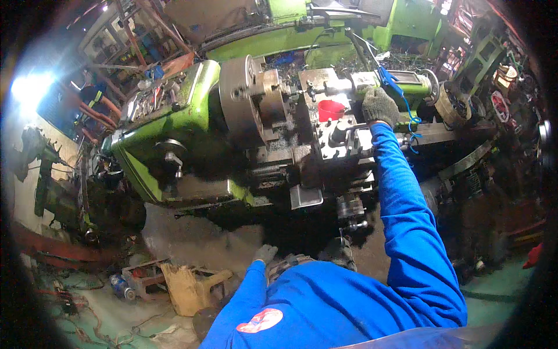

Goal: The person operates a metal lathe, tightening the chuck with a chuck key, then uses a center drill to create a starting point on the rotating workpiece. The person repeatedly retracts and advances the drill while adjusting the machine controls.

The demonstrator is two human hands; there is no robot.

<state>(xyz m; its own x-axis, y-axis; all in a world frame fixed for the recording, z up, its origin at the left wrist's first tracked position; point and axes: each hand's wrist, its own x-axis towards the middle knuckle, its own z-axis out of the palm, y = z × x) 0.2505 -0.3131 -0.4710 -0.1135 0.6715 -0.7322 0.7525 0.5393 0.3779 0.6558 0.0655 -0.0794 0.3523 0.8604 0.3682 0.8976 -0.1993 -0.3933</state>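
My right hand point(381, 106), in a grey knitted glove, reaches over the lathe to the tailstock point(414, 85). Its fingers look curled, but the glove hides what they grip. Just beyond it lies a blue air blow gun point(390, 80) with a coiled blue hose point(414, 121). A red cup point(331, 110) stands beside the tool post point(339, 134), left of this hand. My gloved left hand point(265, 252) is low, near my leg and away from the machine; its fingers are too small to make out. The large chuck point(239, 99) sits at the left of the bed.
The green headstock point(168, 116) carries several hand tools point(145, 100) on top. Metal chips lie around the bed. A round tin point(453, 104) stands right of the tailstock handwheel point(430, 85). A wooden block point(185, 289) and a metal frame point(145, 276) are on the floor at left.
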